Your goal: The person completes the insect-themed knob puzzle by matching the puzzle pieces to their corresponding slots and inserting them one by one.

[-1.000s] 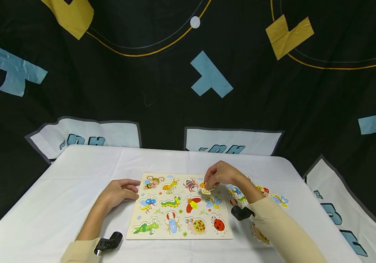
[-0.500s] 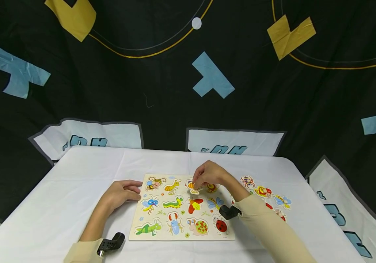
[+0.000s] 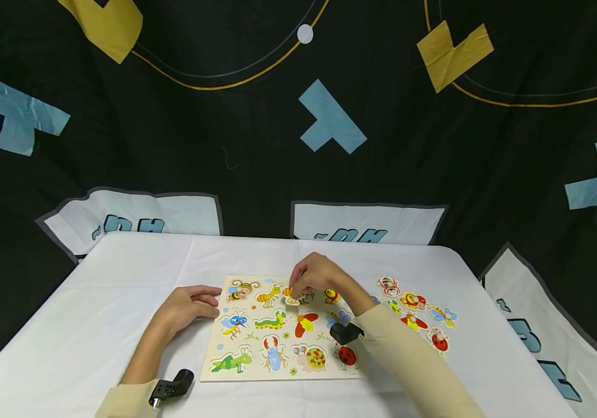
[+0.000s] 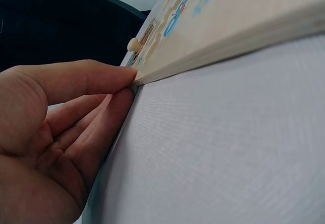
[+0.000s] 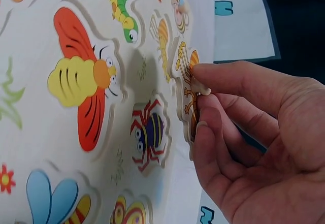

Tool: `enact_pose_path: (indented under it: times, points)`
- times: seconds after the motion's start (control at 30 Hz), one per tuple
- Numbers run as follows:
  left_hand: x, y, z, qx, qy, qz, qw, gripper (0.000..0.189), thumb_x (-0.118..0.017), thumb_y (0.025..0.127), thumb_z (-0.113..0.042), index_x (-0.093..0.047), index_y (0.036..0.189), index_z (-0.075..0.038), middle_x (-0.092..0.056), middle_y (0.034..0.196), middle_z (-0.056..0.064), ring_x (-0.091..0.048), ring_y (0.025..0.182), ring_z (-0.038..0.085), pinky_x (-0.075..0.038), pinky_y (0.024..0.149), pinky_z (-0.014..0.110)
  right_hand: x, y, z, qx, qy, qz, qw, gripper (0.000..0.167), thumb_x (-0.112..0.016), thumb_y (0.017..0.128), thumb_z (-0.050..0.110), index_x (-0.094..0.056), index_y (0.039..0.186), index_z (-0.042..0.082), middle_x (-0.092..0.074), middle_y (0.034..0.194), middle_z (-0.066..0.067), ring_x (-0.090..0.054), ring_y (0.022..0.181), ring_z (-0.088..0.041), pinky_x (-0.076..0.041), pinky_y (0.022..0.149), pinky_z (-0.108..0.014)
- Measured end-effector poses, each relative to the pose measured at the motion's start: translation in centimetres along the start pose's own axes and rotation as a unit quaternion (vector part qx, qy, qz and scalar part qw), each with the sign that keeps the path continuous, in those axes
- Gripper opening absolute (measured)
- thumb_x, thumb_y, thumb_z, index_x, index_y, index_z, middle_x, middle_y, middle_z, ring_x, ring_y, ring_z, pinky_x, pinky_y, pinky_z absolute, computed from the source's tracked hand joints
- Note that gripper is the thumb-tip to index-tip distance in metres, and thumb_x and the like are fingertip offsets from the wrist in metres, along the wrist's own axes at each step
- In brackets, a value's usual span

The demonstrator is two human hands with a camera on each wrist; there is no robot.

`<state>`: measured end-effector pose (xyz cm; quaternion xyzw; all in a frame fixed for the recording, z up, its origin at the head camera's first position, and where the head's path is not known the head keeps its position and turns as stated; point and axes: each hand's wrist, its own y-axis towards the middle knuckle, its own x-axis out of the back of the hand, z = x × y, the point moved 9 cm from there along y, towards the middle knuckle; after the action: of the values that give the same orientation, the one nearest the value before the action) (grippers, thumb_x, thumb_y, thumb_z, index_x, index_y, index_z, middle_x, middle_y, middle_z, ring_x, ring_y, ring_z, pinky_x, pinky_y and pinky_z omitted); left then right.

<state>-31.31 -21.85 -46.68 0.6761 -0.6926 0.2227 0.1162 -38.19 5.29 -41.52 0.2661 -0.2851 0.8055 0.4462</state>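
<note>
A wooden insect puzzle board (image 3: pixel 256 374) lies on the white-covered table. With thumb and fingers, my right hand (image 3: pixel 319 276) pinches an orange-striped insect puzzle piece (image 5: pixel 187 109) by its small knob, over the board's back row. In the head view it overlaps the printed spider, just right of the yellow ant-like picture (image 3: pixel 268 297). The right wrist view has the piece tilted close over the board, beside the spider recess (image 5: pixel 148 135). My left hand (image 3: pixel 183 310) rests on the table, its fairly straight fingertips touching the board's left edge. A small wooden knob (image 4: pixel 134 45) stands near those fingertips.
Loose puzzle pieces lie right of the board: a spider (image 3: pixel 389 285), a blue-winged bee (image 3: pixel 443 316), a ladybug (image 3: pixel 438 341) and several others. A black cloth backdrop (image 3: pixel 256 174) hangs behind the white table (image 3: pixel 68 337).
My right hand has moved left along the board's back row with the piece, from the butterfly picture past the spider. My left hand stays at the board's left edge.
</note>
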Motion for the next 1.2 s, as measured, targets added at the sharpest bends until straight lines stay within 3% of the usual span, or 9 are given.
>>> enact_pose_path:
  times: [1.2]
  points:
    - [0.0,0.0,-0.1,-0.001,0.002,0.002,1.0,0.057,-0.082,0.075,-0.01,-0.067,0.13,-0.003,-0.073,0.096,0.004,-0.064,0.087,0.012,-0.049,0.075,0.023,-3.2,3.2,1.6,0.0,0.011,-0.021,0.9997,0.012,-0.089,0.072,0.013,-0.078,0.074,0.015,-0.069,0.068,0.006,-0.055,0.064,-0.011,-0.043,0.059,-0.022]
